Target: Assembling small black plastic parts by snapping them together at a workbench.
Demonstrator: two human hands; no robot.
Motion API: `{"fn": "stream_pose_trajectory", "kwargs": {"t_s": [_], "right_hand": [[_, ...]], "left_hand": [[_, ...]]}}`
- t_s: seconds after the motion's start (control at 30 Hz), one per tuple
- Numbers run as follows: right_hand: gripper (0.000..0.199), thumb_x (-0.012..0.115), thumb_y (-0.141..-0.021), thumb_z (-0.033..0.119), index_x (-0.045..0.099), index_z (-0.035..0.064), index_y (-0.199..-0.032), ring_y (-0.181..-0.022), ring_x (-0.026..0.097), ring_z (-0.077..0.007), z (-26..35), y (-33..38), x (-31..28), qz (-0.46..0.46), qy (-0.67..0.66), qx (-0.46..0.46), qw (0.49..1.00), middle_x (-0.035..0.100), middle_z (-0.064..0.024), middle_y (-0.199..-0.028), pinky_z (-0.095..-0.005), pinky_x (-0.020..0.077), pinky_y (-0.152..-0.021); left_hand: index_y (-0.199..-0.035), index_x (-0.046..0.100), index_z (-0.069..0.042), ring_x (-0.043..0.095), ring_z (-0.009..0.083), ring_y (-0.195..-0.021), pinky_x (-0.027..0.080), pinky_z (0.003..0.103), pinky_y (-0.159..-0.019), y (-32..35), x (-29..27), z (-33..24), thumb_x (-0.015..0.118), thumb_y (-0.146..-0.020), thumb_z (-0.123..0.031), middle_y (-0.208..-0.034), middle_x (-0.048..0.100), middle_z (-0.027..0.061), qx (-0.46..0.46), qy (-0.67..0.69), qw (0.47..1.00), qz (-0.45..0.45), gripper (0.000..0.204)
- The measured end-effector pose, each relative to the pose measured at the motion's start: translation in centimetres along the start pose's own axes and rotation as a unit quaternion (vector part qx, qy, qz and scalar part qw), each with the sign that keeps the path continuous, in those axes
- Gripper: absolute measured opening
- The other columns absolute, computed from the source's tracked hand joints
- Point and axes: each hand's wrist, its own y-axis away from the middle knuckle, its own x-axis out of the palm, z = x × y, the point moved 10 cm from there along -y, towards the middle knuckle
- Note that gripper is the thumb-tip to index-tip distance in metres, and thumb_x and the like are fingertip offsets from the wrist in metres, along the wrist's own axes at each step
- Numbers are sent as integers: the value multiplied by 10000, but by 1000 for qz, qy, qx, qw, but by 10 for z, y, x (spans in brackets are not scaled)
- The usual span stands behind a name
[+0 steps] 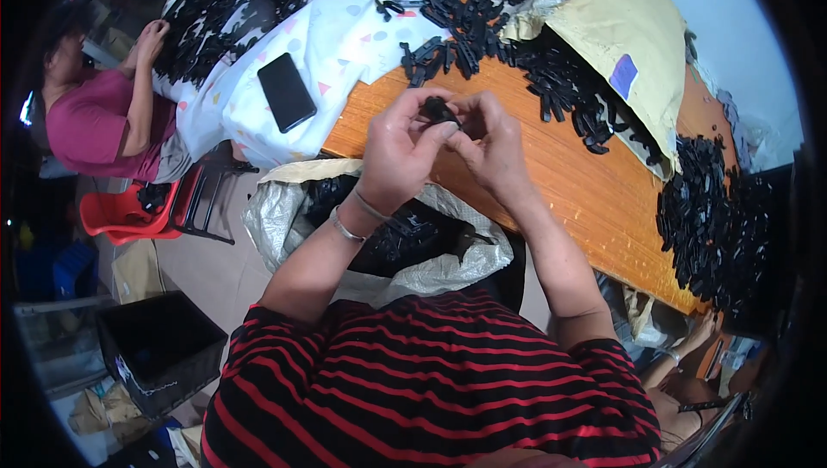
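My left hand [403,145] and my right hand [491,140] meet over the near edge of the wooden table. Between their fingertips they grip a small black plastic part [441,111], its exact shape partly hidden by thumbs and fingers. Both hands are closed on it. Just beyond them lies a loose heap of narrow black plastic pieces [465,33]. Below my hands, an open white woven sack [276,218] has dark pieces inside.
A black phone [287,93] rests on a patterned white sheet [345,15]. A big tan paper sack [637,28] spills black pieces at the back right; another pile [711,218] covers the right end. Co-workers sit left and lower right. A black crate [161,352] stands on the floor.
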Motion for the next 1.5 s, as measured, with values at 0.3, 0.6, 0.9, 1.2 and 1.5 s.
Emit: {"fn": "stream_pose_trajectory", "kwargs": {"t_s": [0.3,0.6,0.9,1.2,1.5], "right_hand": [[333,805,-755,192,549,40,-905,-654,585,-119,24,25,21,83,12,68,994,610,-59,-716,-280,481,-596],[160,685,-851,166,651,11,-823,-653,636,-166,-72,15,-98,-26,259,166,951,642,-103,-676,-318,499,-595],[305,724,-796,236,600,38,-992,-859,647,-364,-119,-18,-110,3,491,154,857,670,-181,-903,-446,505,-727],[222,742,-760,123,640,13,-924,-760,629,-330,-97,1,-87,58,348,114,929,632,-168,-863,-412,494,-688],[163,700,-807,63,647,34,-958,-722,649,-262,43,-18,-7,50,177,-124,975,616,-111,-850,-331,507,-615]], "left_hand": [[-1006,574,23,591,79,-783,485,222,-719,25,-28,9,594,-918,-56,-862,636,39,-79,41,996,-1,119],[-1024,624,22,615,70,-802,498,227,-703,51,-68,3,649,-863,-19,-864,668,13,-123,-188,974,31,168],[-960,666,-8,636,367,-808,510,415,-756,-75,-47,64,714,-783,-175,-866,669,170,-2,-545,838,-15,248],[-912,641,-12,622,378,-829,496,440,-755,-74,-49,75,715,-769,-155,-912,645,180,4,-574,818,-28,216],[-1021,609,26,602,66,-753,494,200,-659,-20,-39,67,675,-807,51,-902,651,21,-172,1,984,36,226]]}}
